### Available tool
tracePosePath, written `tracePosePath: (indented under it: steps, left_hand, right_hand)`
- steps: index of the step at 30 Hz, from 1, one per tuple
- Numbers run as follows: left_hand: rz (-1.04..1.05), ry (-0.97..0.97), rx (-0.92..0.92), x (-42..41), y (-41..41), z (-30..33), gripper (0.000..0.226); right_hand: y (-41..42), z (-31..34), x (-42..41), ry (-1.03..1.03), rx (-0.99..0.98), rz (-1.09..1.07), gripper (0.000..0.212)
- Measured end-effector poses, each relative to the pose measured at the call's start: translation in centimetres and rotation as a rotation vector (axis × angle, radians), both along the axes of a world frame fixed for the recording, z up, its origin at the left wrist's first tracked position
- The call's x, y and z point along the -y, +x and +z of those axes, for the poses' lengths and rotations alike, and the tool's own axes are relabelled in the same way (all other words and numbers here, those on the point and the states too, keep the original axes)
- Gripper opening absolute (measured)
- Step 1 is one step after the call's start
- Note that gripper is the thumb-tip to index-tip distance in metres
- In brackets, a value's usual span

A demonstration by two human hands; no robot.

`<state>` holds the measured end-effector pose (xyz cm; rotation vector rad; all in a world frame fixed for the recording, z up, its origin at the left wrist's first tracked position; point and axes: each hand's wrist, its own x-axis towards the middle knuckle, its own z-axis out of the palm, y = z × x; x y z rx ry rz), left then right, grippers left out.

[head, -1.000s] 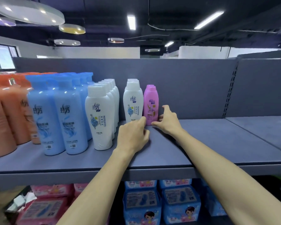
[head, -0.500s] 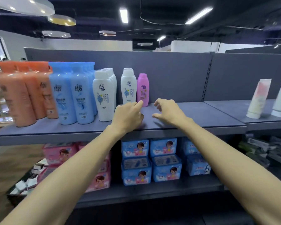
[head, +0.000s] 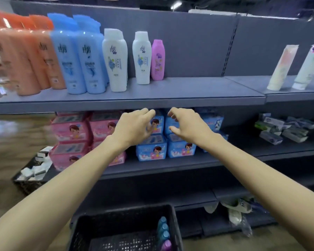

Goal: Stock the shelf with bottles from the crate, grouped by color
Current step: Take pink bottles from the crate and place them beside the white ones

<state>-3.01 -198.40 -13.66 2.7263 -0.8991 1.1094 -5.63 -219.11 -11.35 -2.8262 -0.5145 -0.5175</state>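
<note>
On the grey shelf [head: 179, 95] stand orange bottles [head: 25, 57], blue bottles [head: 80, 57], white bottles [head: 115, 58] with one white bottle [head: 141, 57] apart, and a single pink bottle [head: 158, 59] at the right end. My left hand [head: 134, 126] and my right hand [head: 185, 125] hover side by side below the shelf's front edge, both empty with fingers loosely curled apart. A black crate [head: 91, 225] sits at the bottom; several blue-capped bottles [head: 162, 229] and a purple one [head: 166, 245] lie along its right wall.
Pink packs [head: 71, 131] and blue packs [head: 150, 151] fill the lower shelf behind my hands. Two tubes [head: 283, 67] lean on the neighbouring shelf to the right. Small boxes [head: 283, 129] lie at lower right. A dark tray of items [head: 34, 169] sits at floor level on the left.
Both hands have left the pink bottle and dropped from the shelf top to below its front edge. The view has tilted down, bringing the crate into sight.
</note>
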Motion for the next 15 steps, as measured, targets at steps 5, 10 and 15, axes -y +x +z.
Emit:
tracePosePath:
  steps: [5, 10, 15]
  left_hand:
    - [0.040, -0.025, -0.154, -0.7, -3.2, -7.3, 0.021]
    - [0.076, -0.048, -0.368, -0.3, -6.9, -14.0, 0.021]
    - [0.115, -0.121, -0.512, 0.5, -9.2, -18.4, 0.020]
  right_hand:
    - [-2.1, -7.5, -0.6, -0.007, -0.135, -0.001, 0.033]
    - [-4.3, -14.6, -1.1, -0.060, -0.289, -0.002, 0.038]
    - [-5.0, -18.7, -0.8, -0.041, -0.392, -0.035, 0.041]
